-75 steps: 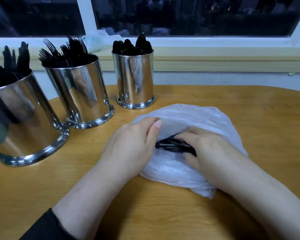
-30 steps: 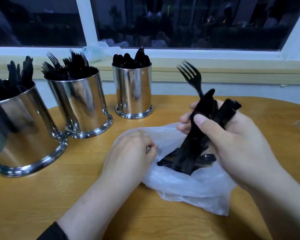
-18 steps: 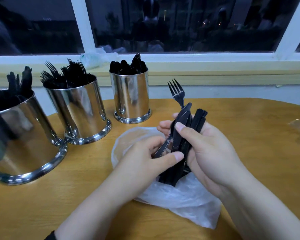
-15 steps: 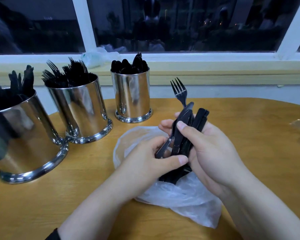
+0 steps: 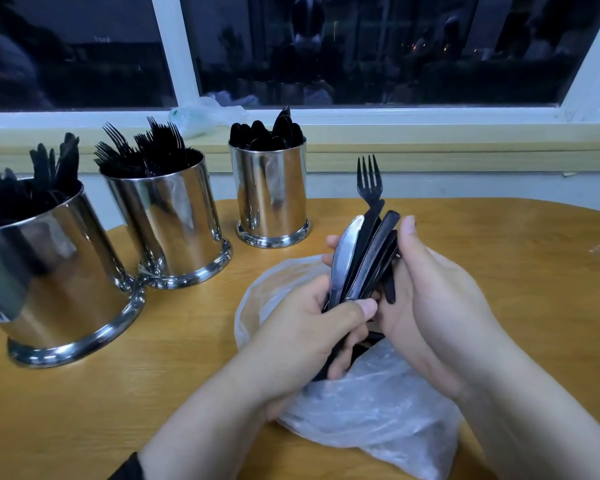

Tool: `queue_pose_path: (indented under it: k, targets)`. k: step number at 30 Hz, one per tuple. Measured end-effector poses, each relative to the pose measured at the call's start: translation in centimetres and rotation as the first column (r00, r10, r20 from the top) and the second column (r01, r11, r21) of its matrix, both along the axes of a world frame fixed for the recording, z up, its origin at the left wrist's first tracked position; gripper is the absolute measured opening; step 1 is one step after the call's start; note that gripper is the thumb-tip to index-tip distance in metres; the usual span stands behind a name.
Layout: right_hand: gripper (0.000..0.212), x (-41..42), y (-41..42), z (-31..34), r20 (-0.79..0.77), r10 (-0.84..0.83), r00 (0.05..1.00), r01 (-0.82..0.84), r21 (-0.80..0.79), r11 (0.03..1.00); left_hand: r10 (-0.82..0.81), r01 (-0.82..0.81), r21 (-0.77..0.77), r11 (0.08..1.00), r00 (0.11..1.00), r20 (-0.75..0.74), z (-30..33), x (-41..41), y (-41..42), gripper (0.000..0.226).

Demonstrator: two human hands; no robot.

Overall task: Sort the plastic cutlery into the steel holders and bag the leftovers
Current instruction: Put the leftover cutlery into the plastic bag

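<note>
Lifted out of the thin translucent plastic bag [image 5: 371, 407], the bundle of black plastic cutlery [image 5: 364, 261] now stands upright over the surface, gripped by both left hand [image 5: 309, 337] and right hand [image 5: 433, 292]. Pull the fork first toward the middle steel holder [image 5: 167, 216] at ten o'clock, keeping the rest pinched.

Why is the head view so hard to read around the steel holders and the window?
Head view: the steel holders mirror the room, so glare streaks their walls; the dark window reflects indoor shapes; wide-angle distortion bows the table edge and swells the nearest holder; the black cutlery bundle shows glints.
</note>
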State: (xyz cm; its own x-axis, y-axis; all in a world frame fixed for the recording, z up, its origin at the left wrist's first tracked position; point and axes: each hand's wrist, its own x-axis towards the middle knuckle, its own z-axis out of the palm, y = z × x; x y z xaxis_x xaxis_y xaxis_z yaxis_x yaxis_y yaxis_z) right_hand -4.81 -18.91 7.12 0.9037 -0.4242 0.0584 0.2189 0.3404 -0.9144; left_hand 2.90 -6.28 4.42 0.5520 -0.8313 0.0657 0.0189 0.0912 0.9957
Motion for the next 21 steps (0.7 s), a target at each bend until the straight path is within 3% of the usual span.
queue_pose_path:
  k: [6,10,14,17,21]
  targets:
    - [0.058,0.22,0.37,0.07,0.071,0.015,0.997,-0.016,0.014,1.0,-0.012,0.008,-0.043,0.999,0.994,-0.106,0.15,0.28,0.13,0.008]
    - [0.031,0.3,0.57,-0.14,0.043,-0.001,0.999,0.002,-0.039,0.999,-0.04,0.025,-0.082,0.996,0.983,-0.179,0.16,0.3,0.33,0.009]
    - [0.017,0.32,0.47,-0.26,0.004,-0.108,0.994,0.108,-0.123,0.987,-0.077,0.051,-0.111,0.992,0.967,-0.242,0.36,0.1,0.44,0.011]
    - [0.016,0.28,0.29,-0.21,0.014,-0.188,0.982,0.188,-0.164,0.968,-0.075,0.053,-0.084,0.995,0.959,-0.273,0.33,0.29,0.63,0.034]
    - [0.019,-0.03,-0.01,0.09,-0.025,-0.226,0.974,0.215,-0.223,0.951,-0.071,0.04,-0.102,0.994,0.946,-0.318,0.4,0.43,0.75,0.039]
